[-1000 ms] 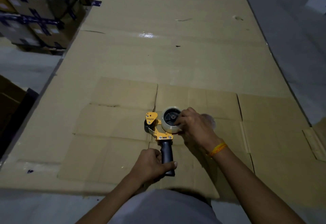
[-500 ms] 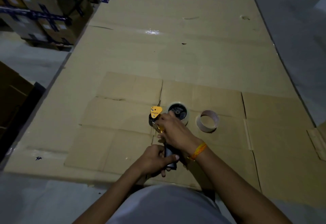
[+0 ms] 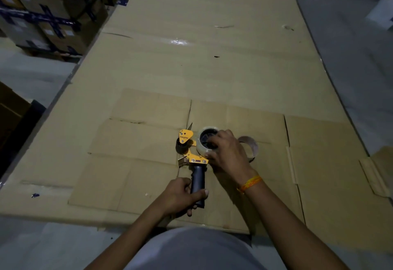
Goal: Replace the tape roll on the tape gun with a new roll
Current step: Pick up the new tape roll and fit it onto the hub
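At the far left, stacked brown cardboard boxes bound with dark blue tape (image 3: 38, 12) are seen beside the work surface. The surface itself is covered by large flattened sheets of tan cardboard (image 3: 191, 67), on which a small dark blue scrap (image 3: 35, 195) is seen near the front left edge.

Near the middle, the yellow metal tape gun with a black handle (image 3: 192, 159) is laid on its side on the cardboard, its handle pointed toward the person. A black roller (image 3: 180, 146) is seen at its left end, under a yellow guard plate, and a small metal tab juts out below it. The lower part of the handle is wrapped by the left hand (image 3: 180, 197), with the thumb laid across the handle's right side; the grip is closed firmly around it.

Just right of the roller, a clear roll of packing tape (image 3: 202, 144) is seated on the gun's dark hub. Its right side is covered by the right hand (image 3: 227, 152), whose fingers are curled over the rim and into the centre of the roll; the roll is thus gripped. An orange thread band (image 3: 249, 183) is worn on that wrist.

Right of that hand, a bare brown cardboard tape core (image 3: 251, 146) is seen lying on the cardboard, partly hidden behind the hand.
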Available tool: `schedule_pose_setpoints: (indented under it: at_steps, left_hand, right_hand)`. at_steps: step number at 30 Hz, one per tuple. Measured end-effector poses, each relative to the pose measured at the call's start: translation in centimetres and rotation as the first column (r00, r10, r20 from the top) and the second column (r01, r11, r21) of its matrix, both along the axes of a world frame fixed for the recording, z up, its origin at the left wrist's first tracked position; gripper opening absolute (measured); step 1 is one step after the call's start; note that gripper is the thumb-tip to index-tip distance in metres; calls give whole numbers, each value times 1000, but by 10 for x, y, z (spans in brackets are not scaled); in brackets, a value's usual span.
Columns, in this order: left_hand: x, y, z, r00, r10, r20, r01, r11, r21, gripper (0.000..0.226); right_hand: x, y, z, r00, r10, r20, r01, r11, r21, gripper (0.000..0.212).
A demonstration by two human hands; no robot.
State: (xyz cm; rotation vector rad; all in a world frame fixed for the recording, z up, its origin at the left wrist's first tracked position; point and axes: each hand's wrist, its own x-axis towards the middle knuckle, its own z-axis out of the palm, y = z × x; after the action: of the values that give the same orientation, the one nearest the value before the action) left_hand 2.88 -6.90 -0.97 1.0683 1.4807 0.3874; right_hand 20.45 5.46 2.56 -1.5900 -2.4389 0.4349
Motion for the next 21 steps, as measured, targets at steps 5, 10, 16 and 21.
schedule_pose_setpoints:
  at_steps: [5, 10, 16, 21]
  left_hand:
    - [-1, -1, -2, 1000, 6, 5, -6, 1000, -2, 51]
    - [0, -1, 0, 999, 23, 29, -23, 1000, 6, 45]
    - [-1, -4, 3, 999, 33, 41, -33, 999, 2, 48]
    - [-1, -5, 5, 997, 64, 53, -63, 998, -8, 43]
  right_hand:
    - [14, 5, 1, 995, 86, 47, -86, 996, -14, 34]
    - [33, 8, 12, 997, 28, 68, -30, 999, 19, 34]
    - [40, 28, 20, 986, 119, 115, -120, 993, -3, 35]
    - [30, 21, 19, 989, 145, -22, -143, 988, 53, 26]
